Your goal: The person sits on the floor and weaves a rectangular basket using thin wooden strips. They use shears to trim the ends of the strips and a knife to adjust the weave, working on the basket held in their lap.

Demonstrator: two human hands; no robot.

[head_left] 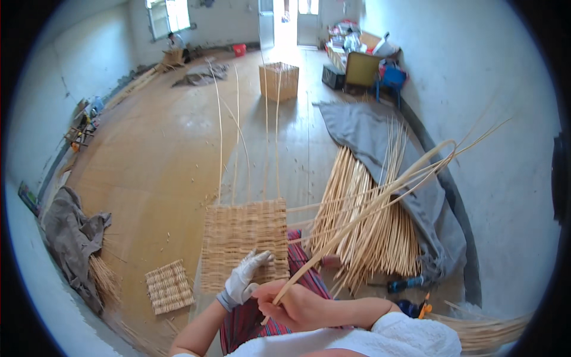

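Note:
A square woven wicker panel (244,238) lies in front of me over my lap, with several long rods standing out from its far edge and some from its right side. My left hand (241,279), in a pale glove, rests on the panel's near part with its fingers stretched out. Just right of it, my bare right hand (291,303) is closed around a bundle of long pale wicker rods (369,208), which slants up to the right and bends over at its far end. The fingertips of my right hand are partly hidden.
A pile of cut rods (369,238) lies at right, partly under a grey cloth (363,131). A smaller woven piece (169,287) is on the floor at left, near another grey cloth (71,244). Farther off stand a woven box (279,82) and a red bucket (239,50); a person (175,41) sits beyond.

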